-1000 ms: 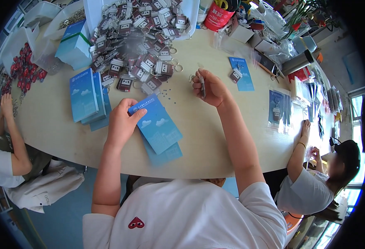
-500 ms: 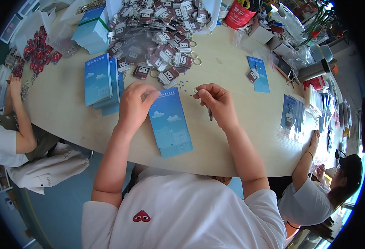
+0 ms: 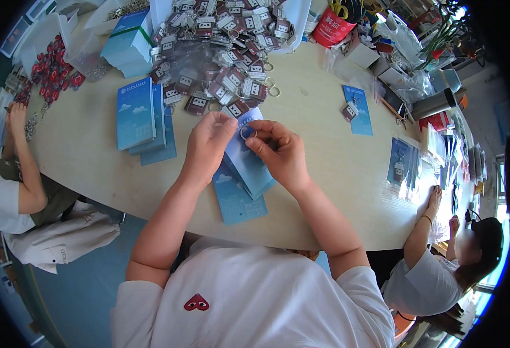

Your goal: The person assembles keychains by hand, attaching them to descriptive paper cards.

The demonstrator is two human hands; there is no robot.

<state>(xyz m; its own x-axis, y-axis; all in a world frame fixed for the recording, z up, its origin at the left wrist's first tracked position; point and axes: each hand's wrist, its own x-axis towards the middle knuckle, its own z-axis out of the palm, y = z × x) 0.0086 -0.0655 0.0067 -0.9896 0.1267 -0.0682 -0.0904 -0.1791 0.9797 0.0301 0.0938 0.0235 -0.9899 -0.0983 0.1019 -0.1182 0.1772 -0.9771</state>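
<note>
Both grips pinch: left hand (image 3: 206,144) the blue card (image 3: 248,165), right hand (image 3: 282,155) a metal ring (image 3: 243,134) over its upper end, which a slack hold could drop.

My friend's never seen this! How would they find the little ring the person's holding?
On the big pale table, look between the left hand and right hand, close together near the front. The right hand's fingers hold a metal ring in front of a blue card. Unlike the rings lying beside the keychain heap, it's held up.
</note>
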